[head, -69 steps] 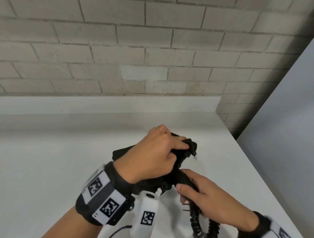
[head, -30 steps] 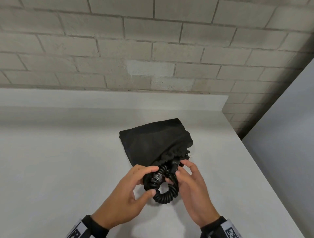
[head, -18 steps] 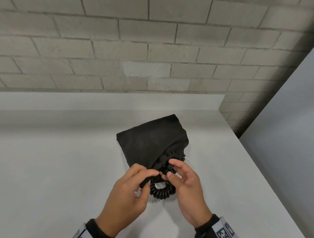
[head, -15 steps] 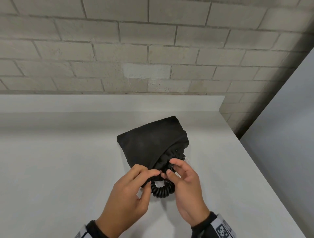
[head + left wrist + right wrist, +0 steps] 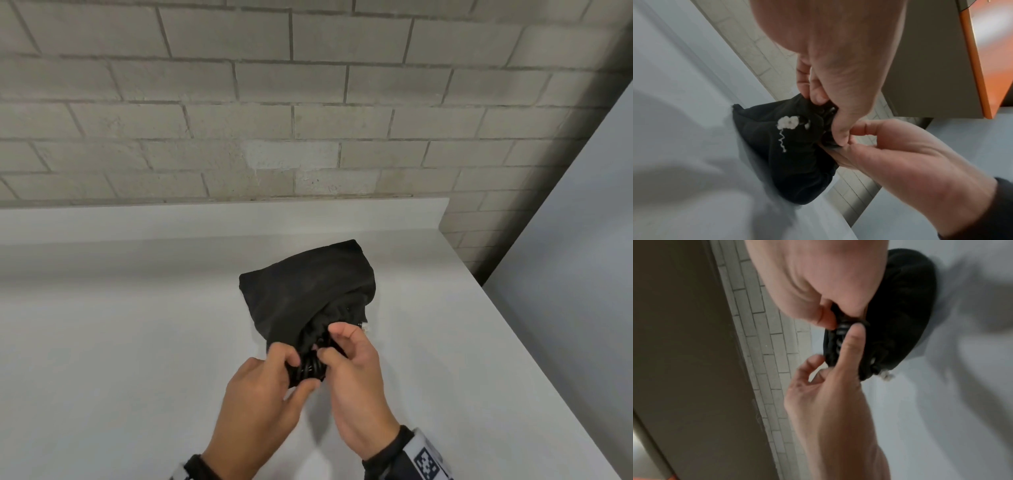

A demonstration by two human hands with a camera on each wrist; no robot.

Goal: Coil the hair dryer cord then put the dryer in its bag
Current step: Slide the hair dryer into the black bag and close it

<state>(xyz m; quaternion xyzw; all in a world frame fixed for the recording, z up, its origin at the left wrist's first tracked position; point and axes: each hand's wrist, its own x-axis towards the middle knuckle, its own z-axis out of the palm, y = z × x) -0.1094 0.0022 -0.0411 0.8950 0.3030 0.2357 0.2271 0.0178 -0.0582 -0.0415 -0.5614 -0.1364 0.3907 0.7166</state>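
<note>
The left hand (image 5: 260, 407) pinches the near edge of the black bag (image 5: 305, 294) at its mouth, fingers curled over the fabric and thumb underneath. The right hand (image 5: 356, 377) meets it from the other side, its thumb and forefinger closed on the gathered rim of the bag. Between the two hands a few black loops of the coiled cord (image 5: 310, 370) show at the opening. The dryer itself is hidden inside the fabric. The bag lies on the white counter (image 5: 120, 342), its closed end pointing towards the brick wall (image 5: 308, 102). In the left wrist view a small white flower trim (image 5: 788, 124) sits on the cloth.
</note>
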